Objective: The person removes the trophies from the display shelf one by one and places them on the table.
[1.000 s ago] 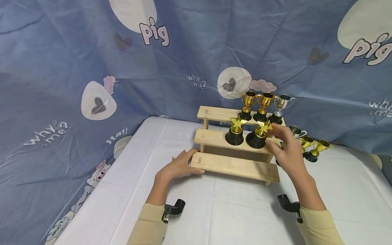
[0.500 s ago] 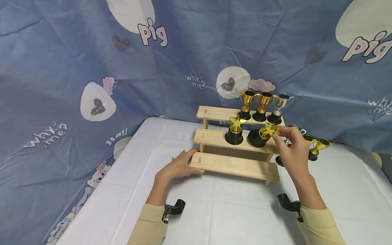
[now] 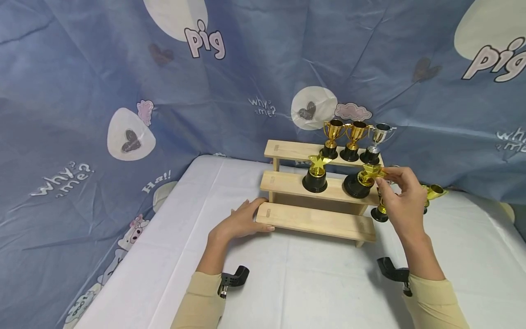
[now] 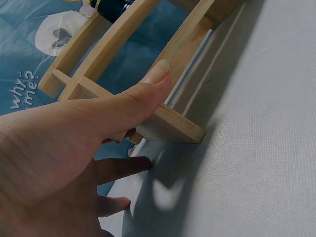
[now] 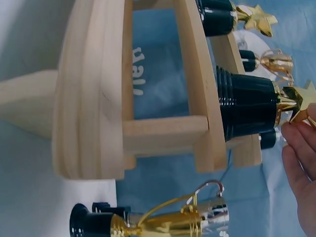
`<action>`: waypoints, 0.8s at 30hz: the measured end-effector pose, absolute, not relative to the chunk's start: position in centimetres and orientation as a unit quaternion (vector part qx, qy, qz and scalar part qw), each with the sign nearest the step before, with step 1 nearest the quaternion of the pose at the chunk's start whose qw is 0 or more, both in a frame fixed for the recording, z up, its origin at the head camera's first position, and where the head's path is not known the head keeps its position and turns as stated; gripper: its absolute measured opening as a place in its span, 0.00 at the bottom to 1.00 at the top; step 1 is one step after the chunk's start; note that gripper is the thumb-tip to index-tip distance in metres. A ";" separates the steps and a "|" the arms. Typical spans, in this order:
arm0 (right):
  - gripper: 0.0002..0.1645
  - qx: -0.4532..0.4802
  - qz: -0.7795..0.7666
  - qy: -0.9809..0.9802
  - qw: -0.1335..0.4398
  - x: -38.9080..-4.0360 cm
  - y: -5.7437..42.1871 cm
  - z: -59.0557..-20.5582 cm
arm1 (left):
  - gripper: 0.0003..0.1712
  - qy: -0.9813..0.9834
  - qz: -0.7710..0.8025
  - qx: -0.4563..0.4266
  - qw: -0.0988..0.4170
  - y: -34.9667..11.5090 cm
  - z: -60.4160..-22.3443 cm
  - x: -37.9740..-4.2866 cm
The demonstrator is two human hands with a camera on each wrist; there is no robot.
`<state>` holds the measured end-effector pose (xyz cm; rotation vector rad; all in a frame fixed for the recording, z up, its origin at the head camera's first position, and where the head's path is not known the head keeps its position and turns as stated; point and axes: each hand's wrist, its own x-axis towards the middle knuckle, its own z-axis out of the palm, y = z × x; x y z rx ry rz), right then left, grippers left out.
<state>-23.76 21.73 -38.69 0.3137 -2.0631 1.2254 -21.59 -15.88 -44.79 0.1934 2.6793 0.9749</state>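
Observation:
A three-tier wooden stand stands on the white cloth. My left hand holds the left end of its lowest tier; in the left wrist view the thumb lies along the wood and other fingers spread beyond it. My right hand pinches the gold star of a star trophy at the right of the middle tier. In the right wrist view this trophy's black base sits against the tier. A second star trophy stands upright to its left, apart from it.
On the top tier stand two gold cup trophies and a silver cup trophy. More cup trophies, including a gold one, stand on the cloth right of the stand, partly behind my right hand. A blue printed curtain hangs behind.
My right hand has shifted the star trophy to the right along the middle tier, widening the gap from the other star trophy. The left hand stays on the stand.

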 end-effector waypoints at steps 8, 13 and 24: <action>0.16 0.102 0.489 -0.790 0.355 -23.6 22.9 -38.2 | 0.51 0.930 0.333 0.064 0.140 -15.8 -44.7 -21.6; 0.15 0.093 0.504 -0.782 0.355 -23.5 23.7 -37.8 | 0.52 0.930 0.333 0.065 0.142 -15.8 -44.9 -21.6; 0.15 0.054 0.498 -0.779 0.377 -23.5 25.6 -37.6 | 0.51 0.930 0.334 0.067 0.139 -15.9 -44.9 -21.7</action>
